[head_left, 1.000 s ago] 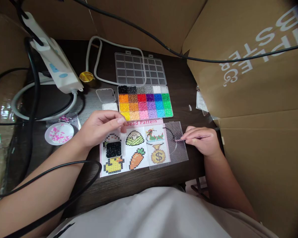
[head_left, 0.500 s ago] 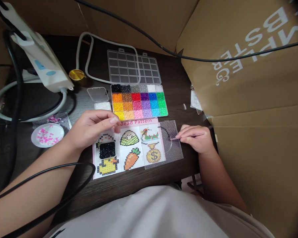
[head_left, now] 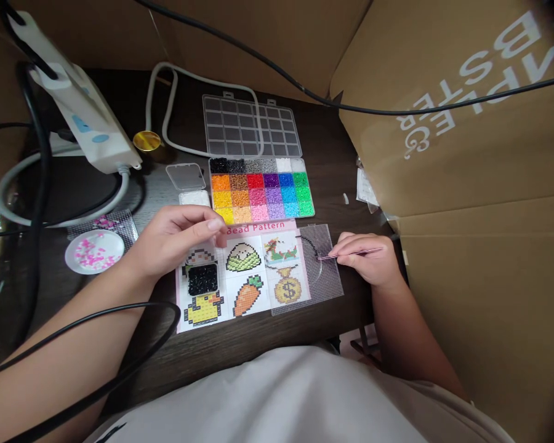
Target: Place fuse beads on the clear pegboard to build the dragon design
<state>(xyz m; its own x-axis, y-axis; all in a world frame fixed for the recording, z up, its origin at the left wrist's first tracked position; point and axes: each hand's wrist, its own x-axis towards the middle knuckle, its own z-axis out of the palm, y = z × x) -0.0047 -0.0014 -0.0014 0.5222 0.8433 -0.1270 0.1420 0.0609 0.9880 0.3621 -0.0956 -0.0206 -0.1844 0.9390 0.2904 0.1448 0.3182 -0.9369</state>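
Note:
My right hand [head_left: 367, 255] pinches a pair of slim pink tweezers [head_left: 351, 253], their tips over the clear pegboard [head_left: 330, 280]. A curved line of black beads [head_left: 310, 246] lies on that board, part of which sits across the pattern sheet [head_left: 226, 286]. Above the sheet's upper left, my left hand [head_left: 180, 237] is loosely closed, thumb against curled fingers; whether anything is in them is hidden. Just below it, a small clear box of black beads [head_left: 202, 280] rests on the sheet, partly covering a printed picture.
Behind the sheet stands a sorted bead case [head_left: 263, 191] with its clear lid [head_left: 252, 126] open. A white dish of pink beads [head_left: 95, 252] is at left, near a power strip [head_left: 90, 123]. Black cables [head_left: 258, 58] cross the view; cardboard walls [head_left: 480, 264] enclose the table.
The whole view has shifted slightly, with things appearing a little farther right. The tweezers stay over the board in my right hand, and my left hand keeps its pose.

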